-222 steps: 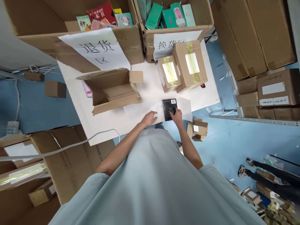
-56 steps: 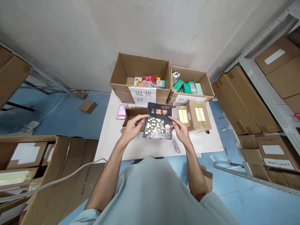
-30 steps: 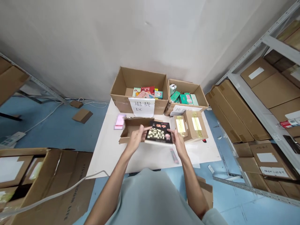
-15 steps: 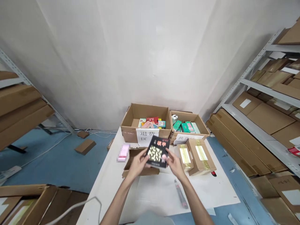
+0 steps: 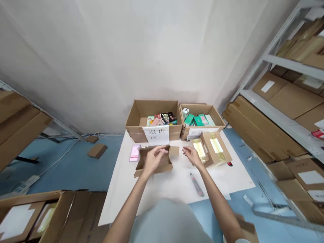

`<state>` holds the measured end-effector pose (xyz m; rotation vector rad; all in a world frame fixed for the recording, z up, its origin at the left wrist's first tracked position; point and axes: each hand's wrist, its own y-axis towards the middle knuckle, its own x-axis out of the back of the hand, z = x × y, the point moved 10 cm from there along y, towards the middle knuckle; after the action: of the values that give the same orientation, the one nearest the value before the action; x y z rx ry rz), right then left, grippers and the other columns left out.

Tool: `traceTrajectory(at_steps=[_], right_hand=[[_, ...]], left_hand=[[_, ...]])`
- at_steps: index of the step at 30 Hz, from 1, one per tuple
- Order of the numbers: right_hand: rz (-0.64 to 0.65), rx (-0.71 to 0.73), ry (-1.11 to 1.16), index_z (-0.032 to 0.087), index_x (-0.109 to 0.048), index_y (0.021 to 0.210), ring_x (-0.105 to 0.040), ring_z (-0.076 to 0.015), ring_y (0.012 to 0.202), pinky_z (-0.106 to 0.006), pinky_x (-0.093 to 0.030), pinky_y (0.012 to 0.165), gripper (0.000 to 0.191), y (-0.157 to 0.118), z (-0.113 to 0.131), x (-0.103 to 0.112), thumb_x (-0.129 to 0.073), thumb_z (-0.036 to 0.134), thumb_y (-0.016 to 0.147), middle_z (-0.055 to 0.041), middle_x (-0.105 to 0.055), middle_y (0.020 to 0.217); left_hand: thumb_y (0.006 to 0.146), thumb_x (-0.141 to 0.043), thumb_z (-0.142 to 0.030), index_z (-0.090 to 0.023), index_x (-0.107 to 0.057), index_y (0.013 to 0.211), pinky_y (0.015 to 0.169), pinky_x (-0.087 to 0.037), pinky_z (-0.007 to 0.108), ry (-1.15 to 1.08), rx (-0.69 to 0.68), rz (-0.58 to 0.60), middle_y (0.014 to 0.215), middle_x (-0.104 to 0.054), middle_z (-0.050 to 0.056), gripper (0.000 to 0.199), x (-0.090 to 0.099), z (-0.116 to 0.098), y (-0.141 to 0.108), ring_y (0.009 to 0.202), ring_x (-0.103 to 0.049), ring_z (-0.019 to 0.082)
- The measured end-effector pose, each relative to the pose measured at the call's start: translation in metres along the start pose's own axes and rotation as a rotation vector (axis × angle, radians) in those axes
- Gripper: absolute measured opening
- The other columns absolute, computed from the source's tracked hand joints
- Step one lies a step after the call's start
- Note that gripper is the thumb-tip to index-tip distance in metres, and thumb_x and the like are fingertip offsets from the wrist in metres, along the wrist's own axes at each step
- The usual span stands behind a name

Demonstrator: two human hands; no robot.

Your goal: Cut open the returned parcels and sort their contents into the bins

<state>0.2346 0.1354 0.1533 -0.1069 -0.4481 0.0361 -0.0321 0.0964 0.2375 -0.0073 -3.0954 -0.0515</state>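
The black book with pale patterning on its cover lies on other small books inside the left labelled carton. My left hand hovers over a small opened cardboard box, empty-handed with its fingers loosely bent and apart. Whether it touches that box I cannot tell. To the right, my right hand holds nothing, its fingers half curled and spread. It is beside a taped small parcel, near the box's raised flap.
Green and white packs fill part of the right labelled carton. A larger taped parcel and a box cutter are on the white table. A pink pixelated item lies left. Shelves with cartons stand right.
The black book has left both hands and now rests in the left labelled carton. My hands are back over the table, farther apart. The view has tilted down.
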Motion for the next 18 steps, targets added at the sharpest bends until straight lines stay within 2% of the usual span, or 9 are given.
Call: traceTrajectory(at_steps=[2, 4, 6, 9, 11, 14, 16, 18], right_hand=[[0.016, -0.191, -0.13, 0.016, -0.08, 0.123, -0.085, -0.0241, 0.094, -0.036, -0.065, 0.09, 0.034, -0.033, -0.07, 0.001, -0.069, 0.04, 0.1, -0.0097, -0.087, 0.107], [0.014, -0.35, -0.211, 0.018, -0.08, 0.119, -0.084, -0.0254, 0.1, -0.035, -0.062, 0.097, 0.026, -0.068, -0.129, 0.009, -0.074, 0.032, 0.097, -0.008, -0.087, 0.1], [0.021, -0.505, -0.302, 0.019, -0.079, 0.12, -0.082, -0.0275, 0.112, -0.035, -0.059, 0.102, 0.027, -0.1, -0.178, 0.017, -0.078, 0.027, 0.094, -0.0091, -0.086, 0.102], [0.05, -0.686, -0.418, 0.017, -0.075, 0.126, -0.078, -0.0308, 0.12, -0.035, -0.057, 0.1, 0.039, -0.139, -0.233, 0.02, -0.086, 0.026, 0.09, -0.0141, -0.084, 0.115], [0.064, -0.737, -0.47, 0.017, -0.074, 0.128, -0.076, -0.03, 0.121, -0.033, -0.055, 0.097, 0.039, -0.155, -0.253, 0.016, -0.085, 0.025, 0.091, -0.0164, -0.081, 0.126], [0.072, -0.723, -0.502, 0.019, -0.075, 0.126, -0.074, -0.0262, 0.119, -0.029, -0.051, 0.093, 0.025, -0.166, -0.266, 0.009, -0.074, 0.027, 0.102, -0.0148, -0.079, 0.13], [0.066, -0.69, -0.501, 0.021, -0.077, 0.12, -0.073, -0.0242, 0.116, -0.027, -0.05, 0.09, 0.019, -0.169, -0.267, 0.007, -0.066, 0.03, 0.108, -0.012, -0.078, 0.127], [0.049, -0.656, -0.492, 0.022, -0.078, 0.112, -0.072, -0.0229, 0.114, -0.027, -0.049, 0.088, 0.02, -0.17, -0.264, 0.01, -0.061, 0.032, 0.11, -0.0105, -0.077, 0.125]], left_hand=[[0.094, -0.075, -0.066, -0.017, -0.081, 0.119, 0.096, -0.066, 0.045, -0.009, 0.118, 0.114, 0.08, -0.082, 0.008, 0.056, -0.027, 0.051, -0.036, 0.09, -0.084, 0.03], [0.095, -0.072, -0.067, -0.016, -0.08, 0.123, 0.094, -0.065, 0.045, -0.032, 0.225, 0.226, 0.071, -0.078, 0.005, 0.059, -0.052, 0.093, -0.069, 0.087, -0.083, 0.029], [0.097, -0.069, -0.066, -0.015, -0.078, 0.128, 0.095, -0.065, 0.043, -0.037, 0.313, 0.33, 0.074, -0.079, 0.006, 0.06, -0.073, 0.128, -0.094, 0.09, -0.083, 0.028], [0.099, -0.065, -0.057, -0.016, -0.077, 0.13, 0.098, -0.064, 0.042, 0.058, 0.375, 0.431, 0.096, -0.084, 0.011, 0.052, -0.096, 0.173, -0.114, 0.1, -0.082, 0.027], [0.1, -0.062, -0.044, -0.016, -0.075, 0.131, 0.1, -0.064, 0.041, 0.235, 0.381, 0.465, 0.112, -0.084, 0.014, 0.043, -0.107, 0.201, -0.119, 0.109, -0.081, 0.026], [0.098, -0.06, -0.028, -0.018, -0.074, 0.132, 0.103, -0.064, 0.042, 0.495, 0.385, 0.515, 0.131, -0.08, 0.015, 0.038, -0.125, 0.237, -0.126, 0.114, -0.079, 0.026], [0.095, -0.063, -0.024, -0.018, -0.075, 0.131, 0.108, -0.062, 0.046, 0.557, 0.393, 0.547, 0.137, -0.077, 0.016, 0.038, -0.139, 0.252, -0.132, 0.117, -0.078, 0.029], [0.093, -0.067, -0.022, -0.016, -0.075, 0.133, 0.117, -0.057, 0.05, 0.57, 0.388, 0.573, 0.142, -0.073, 0.017, 0.042, -0.153, 0.259, -0.135, 0.128, -0.074, 0.032]])
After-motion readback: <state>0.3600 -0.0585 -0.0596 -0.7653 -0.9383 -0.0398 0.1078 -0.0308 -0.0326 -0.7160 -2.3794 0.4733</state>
